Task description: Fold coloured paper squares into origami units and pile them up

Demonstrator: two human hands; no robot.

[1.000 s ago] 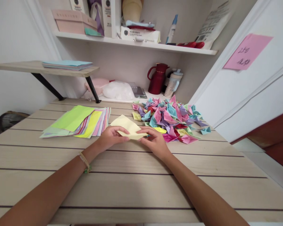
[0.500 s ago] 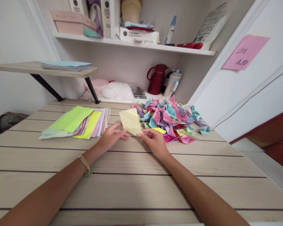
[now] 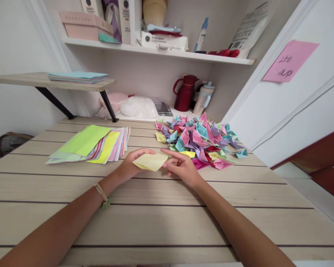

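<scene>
A pale yellow sheet of paper, creased and partly folded, is held just above the table between my two hands. My left hand is closed on its left side, with some fingers behind the paper. On the right corner, my right hand pinches the paper, its index finger stretched out along the upper edge. Just beyond my right hand lies a heap of folded paper boats in many colours. To the left of my left hand is a fanned stack of coloured paper, lime green on top.
A small raised shelf on black legs carries more paper. A red jug and a pale cup stand behind the boats, beside a white plastic bag. A wall shelf runs above.
The yellow paper has been turned and tilted flatter, and has come nearer to me. My left hand has gone from loosely spread to gripping it; my right index finger is now extended.
</scene>
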